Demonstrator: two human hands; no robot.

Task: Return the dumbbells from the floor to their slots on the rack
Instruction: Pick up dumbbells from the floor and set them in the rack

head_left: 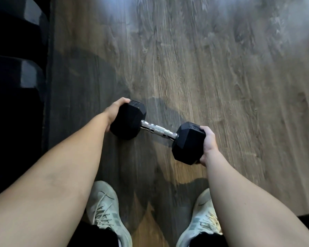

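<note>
A black hex dumbbell (159,130) with a knurled chrome handle lies slanted in front of my feet, low over the wood floor. My left hand (112,113) cups the outer face of its left head. My right hand (208,145) grips the outer face of its right head. The handle between the heads is bare. Whether the dumbbell rests on the floor or hangs just above it I cannot tell. The dark rack (16,72) runs down the left edge, with black hex heads on it, mostly in shadow.
My two pale sneakers (105,211) stand on the floor just behind the dumbbell. Wood-grain flooring (221,68) stretches ahead and to the right. The rack's dark base edge borders the floor on the left.
</note>
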